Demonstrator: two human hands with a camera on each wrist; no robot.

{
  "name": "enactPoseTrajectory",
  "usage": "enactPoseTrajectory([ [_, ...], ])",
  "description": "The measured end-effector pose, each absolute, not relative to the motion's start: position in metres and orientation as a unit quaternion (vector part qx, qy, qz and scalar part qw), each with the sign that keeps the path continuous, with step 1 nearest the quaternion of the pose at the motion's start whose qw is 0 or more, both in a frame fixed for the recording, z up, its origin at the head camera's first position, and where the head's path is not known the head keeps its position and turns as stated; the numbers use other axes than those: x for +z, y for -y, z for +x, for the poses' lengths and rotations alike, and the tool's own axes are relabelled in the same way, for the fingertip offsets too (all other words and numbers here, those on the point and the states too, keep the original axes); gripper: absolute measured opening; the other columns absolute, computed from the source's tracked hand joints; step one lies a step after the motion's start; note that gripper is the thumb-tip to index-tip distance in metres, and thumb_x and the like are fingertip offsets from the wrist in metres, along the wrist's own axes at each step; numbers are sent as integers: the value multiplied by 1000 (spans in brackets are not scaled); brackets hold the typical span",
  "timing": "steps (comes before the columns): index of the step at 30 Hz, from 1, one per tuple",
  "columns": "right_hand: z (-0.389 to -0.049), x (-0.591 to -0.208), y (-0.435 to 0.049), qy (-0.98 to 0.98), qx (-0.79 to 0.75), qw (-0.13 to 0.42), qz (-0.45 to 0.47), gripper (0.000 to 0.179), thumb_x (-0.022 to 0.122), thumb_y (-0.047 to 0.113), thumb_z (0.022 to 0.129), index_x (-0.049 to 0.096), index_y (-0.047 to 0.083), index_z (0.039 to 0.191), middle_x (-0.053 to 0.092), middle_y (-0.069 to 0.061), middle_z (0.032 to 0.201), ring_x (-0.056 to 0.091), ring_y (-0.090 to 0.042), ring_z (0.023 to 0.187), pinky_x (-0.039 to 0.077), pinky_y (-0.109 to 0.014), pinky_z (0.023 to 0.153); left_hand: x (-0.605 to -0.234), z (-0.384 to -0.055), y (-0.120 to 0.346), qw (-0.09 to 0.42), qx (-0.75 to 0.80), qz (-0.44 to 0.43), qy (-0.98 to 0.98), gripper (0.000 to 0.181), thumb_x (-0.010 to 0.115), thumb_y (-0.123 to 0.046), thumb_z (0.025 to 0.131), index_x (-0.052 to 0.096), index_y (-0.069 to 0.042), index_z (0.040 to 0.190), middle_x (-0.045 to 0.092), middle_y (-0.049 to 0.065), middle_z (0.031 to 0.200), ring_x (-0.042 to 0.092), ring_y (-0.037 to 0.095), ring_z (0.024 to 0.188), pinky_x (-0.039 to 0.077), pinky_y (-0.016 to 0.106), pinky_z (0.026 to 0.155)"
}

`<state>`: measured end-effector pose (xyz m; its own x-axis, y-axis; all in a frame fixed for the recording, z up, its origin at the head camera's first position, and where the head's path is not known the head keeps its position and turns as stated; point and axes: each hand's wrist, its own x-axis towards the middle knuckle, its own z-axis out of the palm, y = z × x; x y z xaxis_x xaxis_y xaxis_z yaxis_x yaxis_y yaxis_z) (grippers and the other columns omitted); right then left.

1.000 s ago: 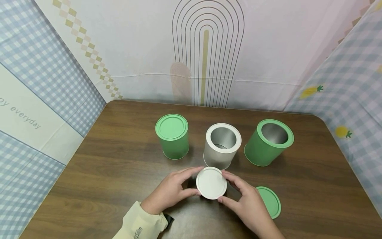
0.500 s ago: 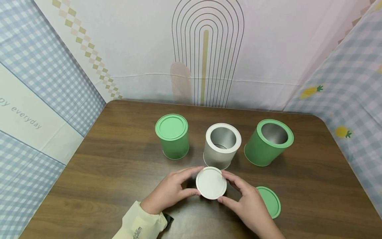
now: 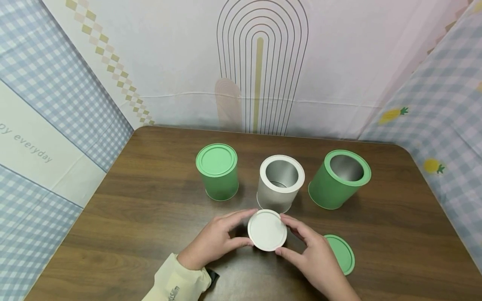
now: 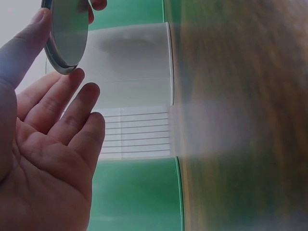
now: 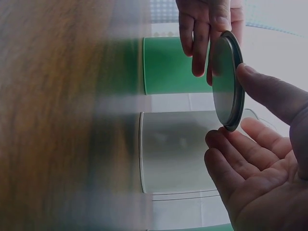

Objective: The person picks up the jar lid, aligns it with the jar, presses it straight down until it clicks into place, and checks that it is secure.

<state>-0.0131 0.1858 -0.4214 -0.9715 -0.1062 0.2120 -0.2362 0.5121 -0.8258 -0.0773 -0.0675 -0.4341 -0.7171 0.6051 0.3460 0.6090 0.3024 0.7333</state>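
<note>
Both hands hold a round white tin lid (image 3: 267,230) by its edge, raised above the table. On its left side the left hand (image 3: 214,241) has thumb and fingertips at the rim. The right hand (image 3: 310,253) grips the opposite side in the same way. In the wrist views the lid (image 4: 70,41) appears edge-on, its metal underside facing the table. Just behind it stands a white can (image 3: 274,198) without a lid, its bare metal inside visible. In the right wrist view, the right hand's thumb touches the lid (image 5: 227,84) near the rim.
A green can (image 3: 221,184) with its lid on stands to the left of the white one. An open green can (image 3: 326,190) stands to the right. Beside the right forearm, a loose green lid (image 3: 342,255) lies on the wooden table (image 3: 124,225). Patterned cloth hangs behind.
The hands and the white lid stay almost still, with only a very slight shift of the lid to the right. The cans and the green lid have not moved.
</note>
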Motion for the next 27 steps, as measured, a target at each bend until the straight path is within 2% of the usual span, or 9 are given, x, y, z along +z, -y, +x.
enactPoseTrajectory([
  [27,-11,-419,-187,858,494,83,113,67,92,6,69,65,11,130,66,0,132,61,-9,120,47,-14,98,-433,-76,67,15,-462,-383,800,68,84,-23,81,56,-11,142,63,0,136,59,16,125,51,33,102],
])
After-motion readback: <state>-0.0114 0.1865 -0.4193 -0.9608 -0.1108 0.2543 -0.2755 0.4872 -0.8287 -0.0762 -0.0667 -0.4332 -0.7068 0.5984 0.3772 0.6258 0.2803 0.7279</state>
